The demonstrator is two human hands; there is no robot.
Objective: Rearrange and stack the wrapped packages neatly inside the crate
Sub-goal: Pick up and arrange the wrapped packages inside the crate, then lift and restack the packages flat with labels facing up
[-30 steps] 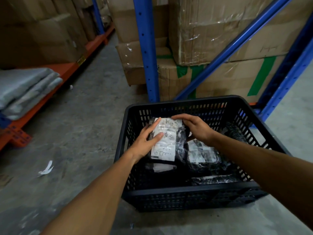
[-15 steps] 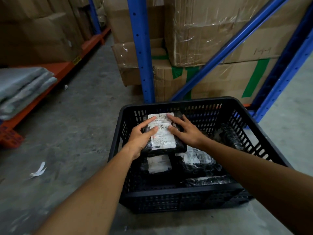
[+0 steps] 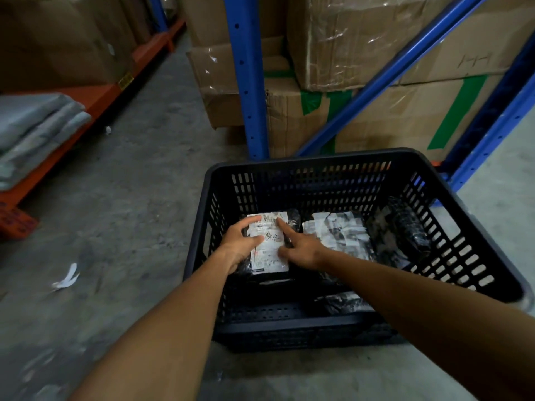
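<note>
Labelled package point(image 3: 267, 244): a black-wrapped parcel with a white label facing up, lying flat in the left half of the crate point(image 3: 312, 157), on top of other dark parcels. Half a second ago I had it nearer the back wall with both palms on it; a second ago it was tilted up in my grip. It now sits level and lower, so I judge this placement nearly finished.

Left hand point(image 3: 241, 246): open, fingers spread, cupping the package's left edge with the thumb resting on the label; it steadies rather than grips.

Right hand point(image 3: 301, 248): mostly open, index finger stretched across the label's upper right, the other fingers loosely curled; it presses and holds nothing.

Second package point(image 3: 337, 231): label up, just beside the first on its right, now uncovered since my right arm has moved.

Third package point(image 3: 405, 227): dark, unlabelled side showing, leaning against the right wall; it likely needs laying flat next. Another wrapped parcel point(image 3: 343, 303) lies near the front wall.

Surroundings: concrete floor point(image 3: 139, 198), blue rack upright point(image 3: 249, 82), cartons point(image 3: 362, 39) behind.
</note>
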